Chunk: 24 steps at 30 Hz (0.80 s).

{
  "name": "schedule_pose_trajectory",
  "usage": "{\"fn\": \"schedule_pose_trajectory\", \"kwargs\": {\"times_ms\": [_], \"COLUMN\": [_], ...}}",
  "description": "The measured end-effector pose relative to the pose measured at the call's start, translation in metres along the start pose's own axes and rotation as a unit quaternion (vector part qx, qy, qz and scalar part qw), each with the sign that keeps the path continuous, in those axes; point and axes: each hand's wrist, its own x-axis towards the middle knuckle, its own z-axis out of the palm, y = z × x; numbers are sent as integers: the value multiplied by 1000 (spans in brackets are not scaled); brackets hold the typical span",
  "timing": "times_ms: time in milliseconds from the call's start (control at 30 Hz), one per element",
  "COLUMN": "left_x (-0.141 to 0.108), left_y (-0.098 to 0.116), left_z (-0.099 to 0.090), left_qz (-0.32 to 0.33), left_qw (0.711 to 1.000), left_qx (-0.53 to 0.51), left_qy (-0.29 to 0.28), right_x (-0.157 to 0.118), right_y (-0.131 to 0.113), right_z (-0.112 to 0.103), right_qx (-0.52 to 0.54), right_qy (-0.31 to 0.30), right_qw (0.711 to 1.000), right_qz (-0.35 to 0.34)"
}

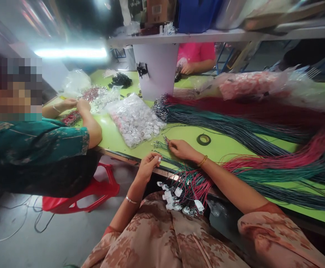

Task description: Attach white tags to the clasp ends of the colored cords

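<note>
My left hand [148,166], just over the table's front edge, pinches a small white plastic connector [159,159] between thumb and fingers. Farther forward, my right hand [182,149] has its fingers closed at the metal-tipped ends of some wires [162,144]. Beneath my right forearm, red and green wires [200,182] hang over the edge. Several white connectors [170,199] are clustered at their ends near my lap. Long bundles of red wires [276,159], green wires [251,175] and dark wires [243,136] stretch to the right.
A clear bag of white connectors [136,121] lies ahead on the green tabletop [184,131], with a roll of black tape [203,139] to its right. At left, a co-worker in a teal top [53,139] sits on a red stool [106,186]. A shelf [221,36] spans above.
</note>
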Motion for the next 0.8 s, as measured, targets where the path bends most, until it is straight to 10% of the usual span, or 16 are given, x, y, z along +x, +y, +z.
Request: {"fn": "schedule_pose_trajectory", "kwargs": {"times_ms": [500, 800], "left_x": [1, 2], "left_y": [-3, -4], "left_z": [2, 10], "left_qz": [-6, 4], "left_qw": [1000, 998], "left_qx": [-6, -56], "left_qy": [-2, 25], "right_x": [24, 36], "right_y": [-18, -10], "right_z": [13, -2], "right_qx": [-123, 194], "right_qy": [-19, 87], "right_qw": [992, 977], "right_qz": [0, 5]}}
